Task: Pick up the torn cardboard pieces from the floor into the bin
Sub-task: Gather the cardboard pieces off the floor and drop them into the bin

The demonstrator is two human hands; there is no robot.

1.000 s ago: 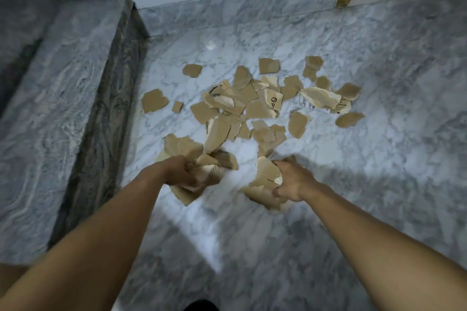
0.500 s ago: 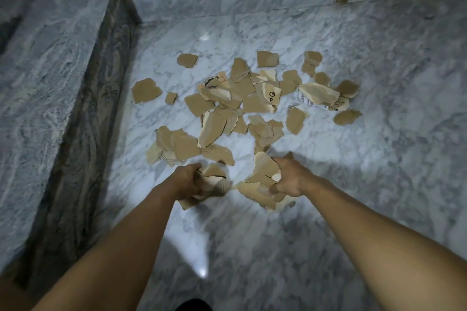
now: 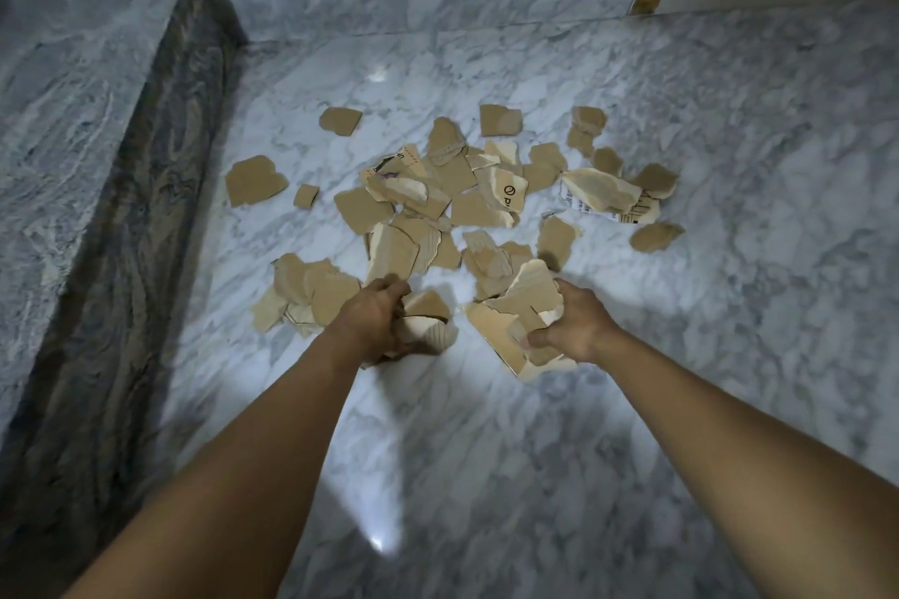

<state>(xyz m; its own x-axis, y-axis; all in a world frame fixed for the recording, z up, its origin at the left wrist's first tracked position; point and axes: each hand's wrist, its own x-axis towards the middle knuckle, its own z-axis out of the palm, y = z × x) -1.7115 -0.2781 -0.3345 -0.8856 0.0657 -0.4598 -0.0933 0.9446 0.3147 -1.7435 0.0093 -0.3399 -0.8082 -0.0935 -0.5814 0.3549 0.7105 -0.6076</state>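
So at this point I had both hands loaded. The left hand [image 3: 374,321] was curled tight round a small wad of torn scraps [image 3: 430,323], and the right hand [image 3: 571,328] was wrapped round a bigger fan of flat sheets [image 3: 515,311] with the thumb pinching the near edge. Most of the cardboard pieces [image 3: 462,195] lay on the marble floor [image 3: 486,452] just beyond both grips, plus a little cluster [image 3: 311,292] right beside the left hand on its outer side. The bin wasn't anywhere in shot, so I couldn't tell which way the carry would go. My take on doing this bit well: the right bundle looked loose, with sheets splayed and a corner hanging under the thumb. I'd squeeze it flatter and keep it level before lifting, or a piece could slide out. The left wad looked secure enough. I wouldn't pile more on top, just dump these two loads and go back for the far ones. Plenty was left to do.
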